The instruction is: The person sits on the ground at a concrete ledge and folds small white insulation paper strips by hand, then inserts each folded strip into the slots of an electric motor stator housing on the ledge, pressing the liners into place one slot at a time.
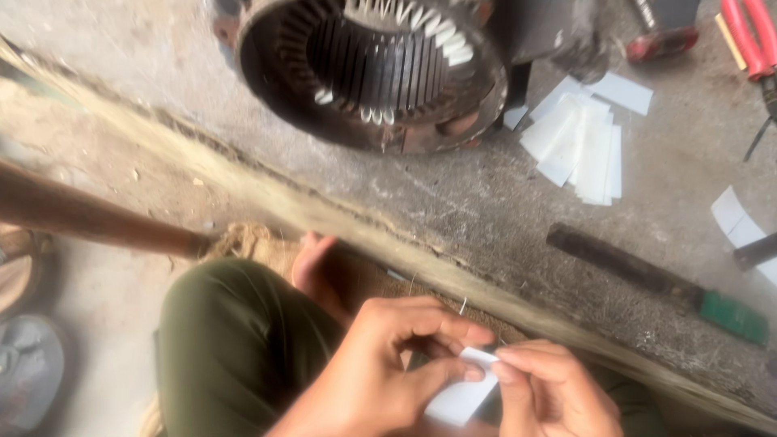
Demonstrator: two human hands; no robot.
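Note:
Low in the frame, over my lap, my left hand (396, 356) and my right hand (550, 388) both pinch a small white paper strip (465, 392). The thumb and forefinger of each hand meet at its upper end, and the strip hangs down between them. A round metal motor stator (372, 73) with a slotted inner ring stands on the concrete ledge ahead; some slots hold white paper liners. A loose pile of white paper strips (583, 137) lies on the ledge to the right of the stator.
My knee in olive trousers (235, 340) and a bare foot (312, 263) rest on burlap below the ledge edge (388, 235). A dark bar tool with a green end (655, 283) lies right; red-handled pliers (749, 40) top right; a wooden handle (89, 214) left.

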